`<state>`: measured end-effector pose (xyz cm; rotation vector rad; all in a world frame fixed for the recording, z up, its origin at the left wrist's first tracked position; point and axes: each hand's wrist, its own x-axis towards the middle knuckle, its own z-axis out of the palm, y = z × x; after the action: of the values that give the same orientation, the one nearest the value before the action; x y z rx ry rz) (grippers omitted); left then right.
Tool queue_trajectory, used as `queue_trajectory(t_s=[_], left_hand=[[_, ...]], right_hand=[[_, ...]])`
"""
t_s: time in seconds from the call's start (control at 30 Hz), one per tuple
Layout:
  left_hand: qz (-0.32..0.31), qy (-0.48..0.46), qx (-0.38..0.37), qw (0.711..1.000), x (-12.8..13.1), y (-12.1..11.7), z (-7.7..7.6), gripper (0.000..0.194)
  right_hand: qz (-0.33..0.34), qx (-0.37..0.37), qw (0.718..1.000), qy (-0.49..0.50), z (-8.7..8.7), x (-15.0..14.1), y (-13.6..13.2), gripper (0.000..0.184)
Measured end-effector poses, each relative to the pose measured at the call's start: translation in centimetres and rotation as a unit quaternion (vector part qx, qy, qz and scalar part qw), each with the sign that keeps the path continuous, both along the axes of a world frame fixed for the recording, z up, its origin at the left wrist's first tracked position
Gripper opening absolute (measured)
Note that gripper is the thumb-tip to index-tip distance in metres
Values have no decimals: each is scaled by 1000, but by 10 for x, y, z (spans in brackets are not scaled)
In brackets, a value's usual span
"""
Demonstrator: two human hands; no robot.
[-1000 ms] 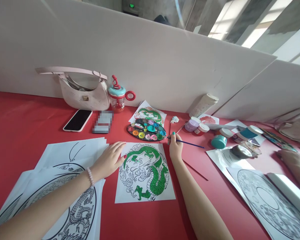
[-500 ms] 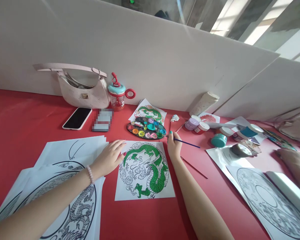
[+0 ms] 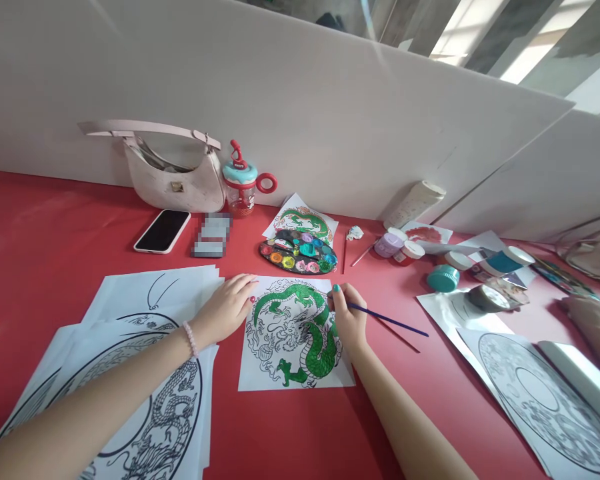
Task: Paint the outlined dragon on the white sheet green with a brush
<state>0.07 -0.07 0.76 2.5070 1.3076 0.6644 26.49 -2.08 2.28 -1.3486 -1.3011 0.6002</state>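
Head view is showing the dragon sheet [image 3: 273, 363] lying on the red table [image 3: 280, 433], partly green, partly bare line-work; the right hand [image 3: 349, 317] is pinching a blue brush [image 3: 390, 320] above it, the left hand [image 3: 225, 308] resting fingers loosely together at its edge.

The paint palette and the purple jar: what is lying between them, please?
A dark thin stick, a paler one and a crumpled white scrap lie between the palette and the purple jar, in the head view.

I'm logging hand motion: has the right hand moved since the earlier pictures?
Yes: against the palette, the right hand has moved toward the wearer, from the palette's edge to the dragon sheet, with the brush.
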Motion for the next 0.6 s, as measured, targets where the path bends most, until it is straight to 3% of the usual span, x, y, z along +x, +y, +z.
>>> queue_trajectory(t_s=[0.13,0.33,0.6], left_hand=[[-12,0,-2,1000,0,-1,3,29],[-35,0,4,999,0,0,3,32],[-44,-12,26,999,1,1,2,32]], right_hand=[[47,-15,998,-28,1,-12,-17,46],[116,-12,989,-96,3,-22,-19,40],[129,17,980,-153,-2,-22,-20,37]])
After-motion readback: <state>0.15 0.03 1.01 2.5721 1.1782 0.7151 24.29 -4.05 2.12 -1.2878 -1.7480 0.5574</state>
